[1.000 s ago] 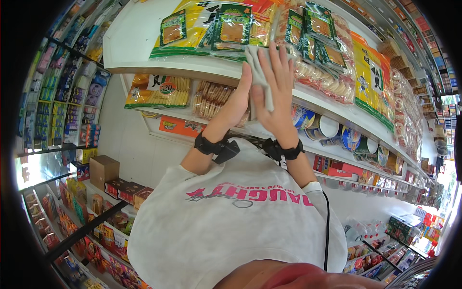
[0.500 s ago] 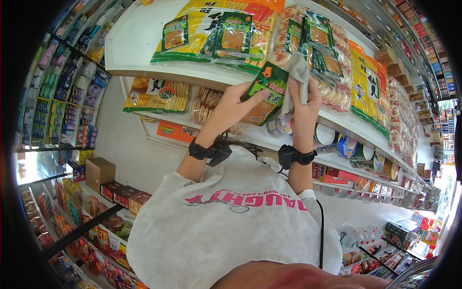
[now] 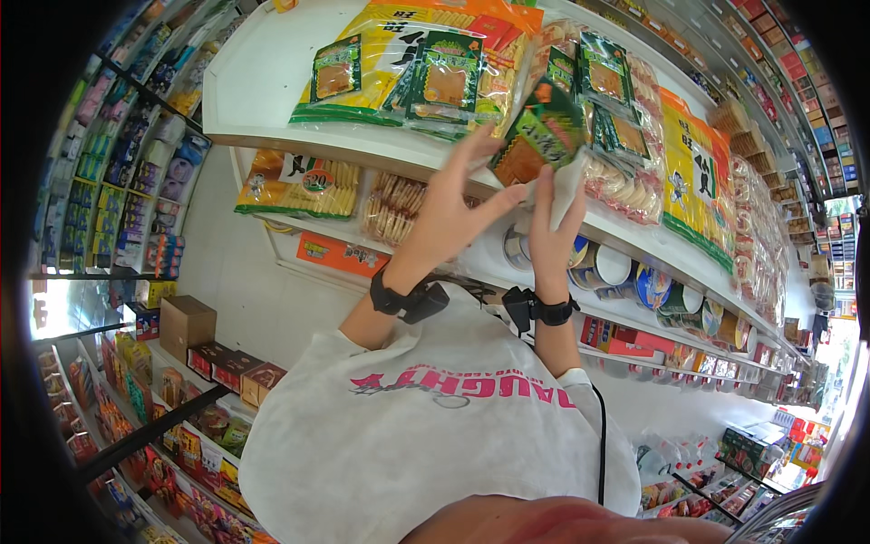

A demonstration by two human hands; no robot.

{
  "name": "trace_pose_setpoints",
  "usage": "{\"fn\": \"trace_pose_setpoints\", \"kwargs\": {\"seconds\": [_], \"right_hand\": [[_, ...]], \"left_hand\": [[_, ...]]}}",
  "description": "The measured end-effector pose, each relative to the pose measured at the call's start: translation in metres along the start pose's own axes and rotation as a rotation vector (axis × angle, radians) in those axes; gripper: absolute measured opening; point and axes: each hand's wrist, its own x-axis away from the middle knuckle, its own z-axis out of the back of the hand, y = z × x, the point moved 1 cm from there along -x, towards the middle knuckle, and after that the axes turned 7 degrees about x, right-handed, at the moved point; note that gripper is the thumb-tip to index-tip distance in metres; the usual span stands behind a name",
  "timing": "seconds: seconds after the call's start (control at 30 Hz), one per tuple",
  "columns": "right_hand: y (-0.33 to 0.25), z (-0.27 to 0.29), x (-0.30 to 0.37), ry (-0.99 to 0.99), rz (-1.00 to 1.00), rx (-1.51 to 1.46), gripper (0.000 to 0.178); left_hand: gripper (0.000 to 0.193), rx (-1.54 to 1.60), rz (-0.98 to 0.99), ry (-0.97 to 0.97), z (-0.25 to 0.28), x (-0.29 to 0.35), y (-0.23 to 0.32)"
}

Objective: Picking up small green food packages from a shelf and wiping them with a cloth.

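Note:
A green snack packet [image 3: 542, 136] with a brown window is tilted in front of the shelf edge. My right hand [image 3: 555, 218] pinches its lower right side, with a pale grey cloth [image 3: 569, 186] bunched between fingers and packet. Just left of the packet, my left hand [image 3: 458, 199] is open, thumb and fingers spread, holding nothing. Behind them, similar green packets [image 3: 444, 77] lie on a large yellow snack bag [image 3: 385, 54]. More green packets [image 3: 605, 72] rest on clear bags of round pale crackers [image 3: 621, 186].
The white shelf edge [image 3: 353, 150] runs just beyond my hands. Below it lie bagged stick snacks [image 3: 331, 189], an orange box [image 3: 340, 252] and round tubs [image 3: 609, 265]. Further yellow bags [image 3: 693, 172] continue to the right. Stocked shelves [image 3: 109, 163] stand at the left.
My left hand has let go of the packet and spread open. The packet has tilted and shifted up and right in my right hand. The cloth has moved lower, partly behind the fingers.

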Motion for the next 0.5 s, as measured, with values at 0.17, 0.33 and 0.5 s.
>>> {"fn": "trace_pose_setpoints", "kwargs": {"seconds": [0.17,0.33,0.5], "right_hand": [[-0.021,-0.020,0.004,-0.248,0.502,0.370,0.060],[-0.002,-0.021,-0.002,-0.149,0.290,0.085,0.053],[0.014,-0.004,0.002,-0.384,-0.133,-0.056,0.037]], "left_hand": [[0.052,0.239,0.191,-0.037,-0.008,0.008,-0.002],[0.030,0.114,0.187,-0.036,0.001,0.009,-0.001],[0.031,0.185,0.158,0.184,0.027,-0.003,-0.013]]}}
